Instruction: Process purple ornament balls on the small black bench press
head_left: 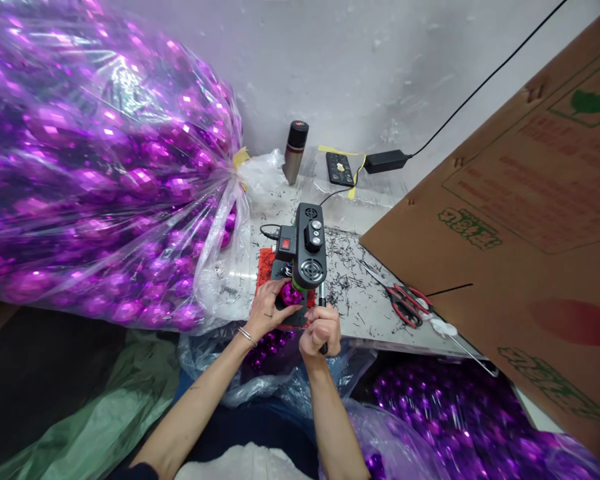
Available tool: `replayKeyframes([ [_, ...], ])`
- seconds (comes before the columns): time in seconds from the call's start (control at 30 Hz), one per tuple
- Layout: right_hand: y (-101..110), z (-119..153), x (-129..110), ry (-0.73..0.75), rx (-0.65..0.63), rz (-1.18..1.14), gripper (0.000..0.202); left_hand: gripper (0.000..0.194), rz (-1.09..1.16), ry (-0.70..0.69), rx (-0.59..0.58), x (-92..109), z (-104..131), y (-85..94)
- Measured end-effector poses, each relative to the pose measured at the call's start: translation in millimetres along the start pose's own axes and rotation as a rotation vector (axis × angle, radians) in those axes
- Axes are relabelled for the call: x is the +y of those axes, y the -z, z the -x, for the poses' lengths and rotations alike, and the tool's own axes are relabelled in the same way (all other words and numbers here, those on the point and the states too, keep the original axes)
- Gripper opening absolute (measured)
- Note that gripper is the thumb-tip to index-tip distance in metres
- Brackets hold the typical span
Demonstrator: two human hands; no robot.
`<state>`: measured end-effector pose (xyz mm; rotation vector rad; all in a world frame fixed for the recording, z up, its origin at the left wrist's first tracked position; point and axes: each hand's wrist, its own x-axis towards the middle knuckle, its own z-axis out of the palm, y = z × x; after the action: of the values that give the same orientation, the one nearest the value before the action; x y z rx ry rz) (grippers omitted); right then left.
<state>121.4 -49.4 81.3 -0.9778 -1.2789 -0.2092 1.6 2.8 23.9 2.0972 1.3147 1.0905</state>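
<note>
My left hand is curled around a shiny magenta faceted ball, thumb and fingers on either side of it. The ball sits under the front end of a small black bench drill press, over its dark base. My right hand is closed in a fist around the black lever handle at the machine's right side. A red switch shows on the box at the machine's left. Red material lies under the base. The ball's underside is hidden by my left hand.
A big clear bag of magenta balls fills the left. A tall cardboard box leans in from the right, beside red-handled scissors. Behind stand a thermos, a phone and a power adapter. Dark shavings litter the worktop.
</note>
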Motion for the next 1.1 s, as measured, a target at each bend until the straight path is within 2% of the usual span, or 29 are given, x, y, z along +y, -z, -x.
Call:
replayKeyframes([
  [0.33, -2.3, -0.8, 2.4, 0.028, 0.003, 0.013, 0.037, 0.056, 0.010, -0.027, 0.023, -2.3, -0.8, -0.9],
  [0.53, 1.1, 0.8, 5.4, 0.123, -0.126, 0.063, 0.034, 0.053, 0.026, 0.018, 0.015, -3.3, -2.2, -1.7],
  [0.63, 2.2, -8.2, -1.3, 0.077, -0.093, 0.011, 0.033, 0.054, 0.042, 0.017, 0.015, -3.5, -6.2, -1.3],
  [0.73, 4.5, -29.1, -16.5, -0.008, -0.089, -0.014, 0.030, 0.055, 0.075, 0.026, 0.002, -1.5, -5.3, 2.4],
  [0.87, 8.2, -56.0, -34.4, -0.071, -0.123, -0.009, 0.029, 0.056, 0.090, -0.020, -0.041, 7.3, 21.2, 19.4],
  [1.0, 7.7, -53.8, -34.3, -0.055, -0.120, -0.025, 0.030, 0.065, 0.042, -0.095, -0.075, 11.7, 50.9, 49.3],
  [1.03, 6.7, -49.5, -32.5, -0.061, -0.107, -0.032, 0.030, 0.060, 0.028, -0.091, -0.051, 9.0, 50.2, 57.5],
  [1.1, 4.7, -40.6, -29.1, -0.087, -0.073, -0.046, 0.030, 0.046, -0.012, -0.051, 0.051, -3.4, 34.1, 74.2],
])
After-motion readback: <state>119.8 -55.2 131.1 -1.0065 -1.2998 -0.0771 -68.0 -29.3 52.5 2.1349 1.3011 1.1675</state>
